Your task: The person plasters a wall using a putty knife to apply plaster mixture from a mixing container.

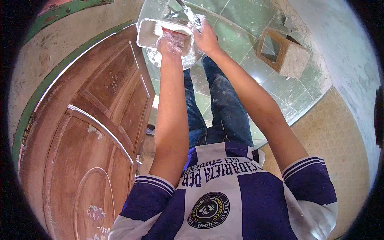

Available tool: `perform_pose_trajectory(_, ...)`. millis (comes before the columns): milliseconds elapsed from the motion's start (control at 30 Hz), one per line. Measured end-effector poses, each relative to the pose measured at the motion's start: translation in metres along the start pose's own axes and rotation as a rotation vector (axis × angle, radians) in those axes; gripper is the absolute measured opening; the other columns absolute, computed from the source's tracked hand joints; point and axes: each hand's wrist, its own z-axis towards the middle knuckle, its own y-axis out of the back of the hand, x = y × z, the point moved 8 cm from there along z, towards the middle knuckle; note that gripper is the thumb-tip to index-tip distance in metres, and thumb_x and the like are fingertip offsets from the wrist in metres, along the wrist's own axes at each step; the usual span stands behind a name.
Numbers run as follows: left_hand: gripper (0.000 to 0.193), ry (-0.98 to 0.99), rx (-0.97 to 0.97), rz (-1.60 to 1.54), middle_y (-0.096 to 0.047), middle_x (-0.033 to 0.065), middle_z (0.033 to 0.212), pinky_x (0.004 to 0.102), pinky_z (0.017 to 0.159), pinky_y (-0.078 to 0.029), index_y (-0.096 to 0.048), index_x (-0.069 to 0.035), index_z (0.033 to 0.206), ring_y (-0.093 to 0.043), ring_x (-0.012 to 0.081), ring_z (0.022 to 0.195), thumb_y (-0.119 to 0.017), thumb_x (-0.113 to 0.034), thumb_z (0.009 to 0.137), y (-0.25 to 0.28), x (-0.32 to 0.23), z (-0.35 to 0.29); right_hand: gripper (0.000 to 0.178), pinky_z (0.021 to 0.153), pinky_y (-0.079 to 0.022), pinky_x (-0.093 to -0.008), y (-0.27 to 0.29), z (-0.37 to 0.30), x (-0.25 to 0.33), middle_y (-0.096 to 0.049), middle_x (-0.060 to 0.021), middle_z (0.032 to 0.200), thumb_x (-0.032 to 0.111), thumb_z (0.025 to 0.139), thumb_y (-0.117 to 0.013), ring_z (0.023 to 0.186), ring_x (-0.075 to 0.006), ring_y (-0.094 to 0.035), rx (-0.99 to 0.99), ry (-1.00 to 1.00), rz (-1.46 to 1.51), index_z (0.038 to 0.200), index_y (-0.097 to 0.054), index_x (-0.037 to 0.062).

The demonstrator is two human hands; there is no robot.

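My left hand (170, 44), dusted white, is closed over a red flat piece (176, 34) at a white rectangular tub (149, 43). Its fingers are partly hidden, so how much it grips the tub's near rim is unclear. My right hand (206, 37) is closed round a narrow dark tool smeared with thick white paste (192, 16), just right of the tub. The tool looks like a putty knife and points up and left. Beneath both hands stands a round container (192, 61), streaked with white material.
A wooden door (100, 132) runs close along my left. On the green tiled floor (240, 48), a tan box-shaped piece with an opening (286, 56) lies to the right, near the pale wall (340, 44). A patterned tan surface (332, 148) lies at the near right.
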Motion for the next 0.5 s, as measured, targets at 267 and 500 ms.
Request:
perform_pose_trajectory(267, 0.026, -0.04, 0.116, 0.083, -0.064, 0.0132, 0.101, 0.0439, 0.072, -0.059, -0.055, 0.001, 0.116, -0.066, 0.029, 0.086, -0.048, 0.0, 0.091, 0.004, -0.016, -0.029, 0.046, 0.093, -0.043, -0.0471, 0.002, -0.004, -0.003, -0.057, -0.0311, 0.112, 0.018, 0.089, -0.058, 0.108, -0.0464, -0.054, -0.031, 0.1, 0.024, 0.125, -0.044, -0.0067)
perform_pose_trajectory(500, 0.041, -0.08, 0.067, 0.169, -0.062, 0.0167, 0.112, 0.0452, 0.088, -0.052, -0.051, 0.006, 0.12, -0.062, 0.0318, 0.102, -0.051, 0.0, 0.08, 0.035, -0.026, -0.035, 0.047, 0.093, -0.043, -0.0482, -0.004, -0.01, 0.008, -0.057, -0.033, 0.111, 0.019, 0.088, -0.059, 0.107, -0.0477, -0.053, -0.009, 0.092, 0.044, 0.124, -0.045, -0.0075)
